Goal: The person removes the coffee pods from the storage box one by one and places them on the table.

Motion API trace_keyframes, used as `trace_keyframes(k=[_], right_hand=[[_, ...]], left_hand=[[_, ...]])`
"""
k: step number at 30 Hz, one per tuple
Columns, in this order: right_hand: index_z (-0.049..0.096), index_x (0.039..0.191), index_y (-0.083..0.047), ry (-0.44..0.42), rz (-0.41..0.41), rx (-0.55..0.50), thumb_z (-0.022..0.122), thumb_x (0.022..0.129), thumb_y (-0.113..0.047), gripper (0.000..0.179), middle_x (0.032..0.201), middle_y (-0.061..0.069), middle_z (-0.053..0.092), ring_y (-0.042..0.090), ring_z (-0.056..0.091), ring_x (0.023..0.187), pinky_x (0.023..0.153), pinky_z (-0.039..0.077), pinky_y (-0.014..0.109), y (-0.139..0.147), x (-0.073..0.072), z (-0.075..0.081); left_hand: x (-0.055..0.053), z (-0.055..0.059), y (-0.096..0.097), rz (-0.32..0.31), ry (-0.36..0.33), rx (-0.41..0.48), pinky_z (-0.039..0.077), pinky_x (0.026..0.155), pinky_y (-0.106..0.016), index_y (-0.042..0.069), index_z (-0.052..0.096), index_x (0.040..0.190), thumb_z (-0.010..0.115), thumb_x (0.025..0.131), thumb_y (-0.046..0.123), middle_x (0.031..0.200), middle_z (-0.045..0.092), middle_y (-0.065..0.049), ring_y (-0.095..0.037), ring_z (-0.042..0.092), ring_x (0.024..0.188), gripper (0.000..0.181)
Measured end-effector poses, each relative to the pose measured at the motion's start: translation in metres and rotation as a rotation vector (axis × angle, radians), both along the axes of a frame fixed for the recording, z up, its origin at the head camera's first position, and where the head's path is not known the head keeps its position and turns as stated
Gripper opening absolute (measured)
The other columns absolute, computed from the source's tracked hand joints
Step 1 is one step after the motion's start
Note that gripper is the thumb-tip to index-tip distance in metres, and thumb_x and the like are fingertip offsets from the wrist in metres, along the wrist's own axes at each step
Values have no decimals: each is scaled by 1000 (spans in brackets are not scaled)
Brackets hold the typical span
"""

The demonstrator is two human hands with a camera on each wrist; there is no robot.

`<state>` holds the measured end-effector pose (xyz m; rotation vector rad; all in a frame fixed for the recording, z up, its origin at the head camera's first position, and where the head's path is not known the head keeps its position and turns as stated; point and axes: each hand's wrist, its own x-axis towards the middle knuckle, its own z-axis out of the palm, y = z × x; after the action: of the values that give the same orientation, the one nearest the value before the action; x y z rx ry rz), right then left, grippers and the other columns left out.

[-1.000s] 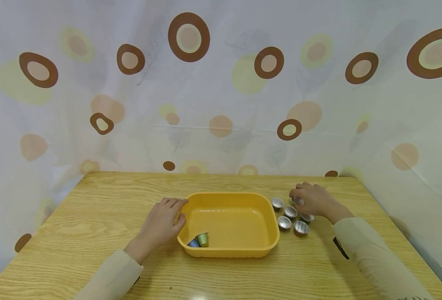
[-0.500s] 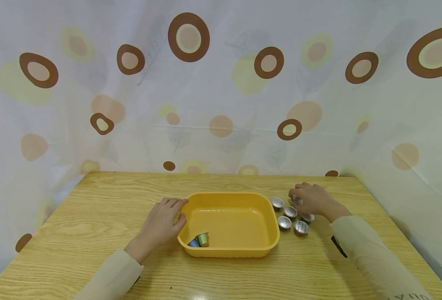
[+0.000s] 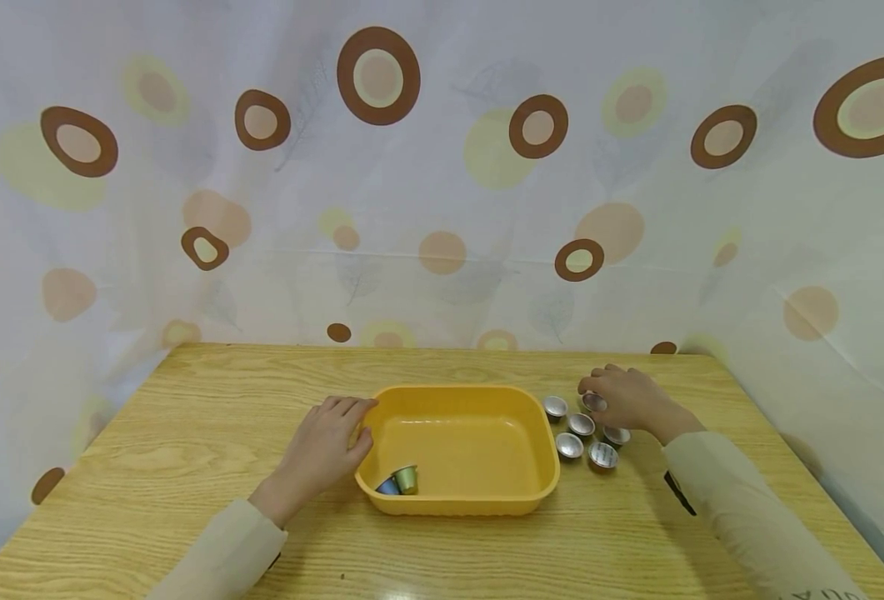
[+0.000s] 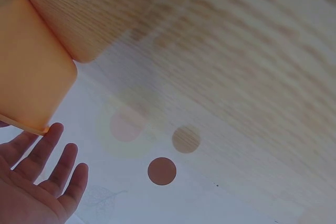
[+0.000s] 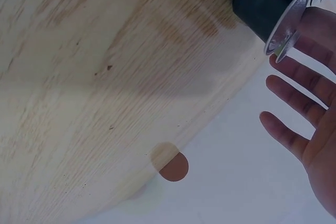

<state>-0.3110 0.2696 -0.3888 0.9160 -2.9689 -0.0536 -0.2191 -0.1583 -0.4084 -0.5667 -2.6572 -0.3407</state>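
Observation:
A yellow plastic tray [image 3: 471, 505] stands mid-table. My left hand [image 3: 327, 446] rests at its left rim, thumb and fingertips touching the edge; in the left wrist view its fingers [image 4: 67, 163] are spread and fairly straight. Inside the tray's near left corner lie a green coffee capsule [image 3: 407, 479] and a blue capsule [image 3: 387, 487]. Right of the tray, several capsules stand foil side up. My right hand [image 3: 629, 402] reaches over them and pinches the farthest coffee capsule [image 3: 594, 402], partly covered by the fingers. A dark capsule [image 5: 268, 6] stands closest in the right wrist view.
Other foil-topped capsules sit close together by the tray's right wall, among them a near capsule [image 3: 602, 455] with printed foil and a back capsule [image 3: 555, 407]. The wooden table [image 3: 209, 417] ends at a patterned curtain [image 3: 442, 208] behind and at the sides.

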Motion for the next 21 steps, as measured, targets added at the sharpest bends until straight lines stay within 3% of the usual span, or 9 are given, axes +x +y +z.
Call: trace_keyframes(k=[12, 21], right_hand=[[64, 100, -13, 17, 11, -1, 69, 73, -20, 28, 93, 3, 61, 23, 54, 83, 64, 45, 42, -1, 6, 9], [63, 105, -10, 74, 29, -28, 65, 80, -22, 28, 101, 7, 62, 31, 55, 95, 73, 45, 52, -3, 9, 18]], left_hand=[[0, 0, 0, -5, 8, -4, 46, 85, -39, 14, 60, 119, 57, 85, 22, 111, 63, 0, -21, 55, 104, 35], [0, -2, 0, -7, 19, -4, 47, 85, -39, 14, 60, 119, 57, 85, 22, 111, 64, 0, -20, 55, 103, 35]])
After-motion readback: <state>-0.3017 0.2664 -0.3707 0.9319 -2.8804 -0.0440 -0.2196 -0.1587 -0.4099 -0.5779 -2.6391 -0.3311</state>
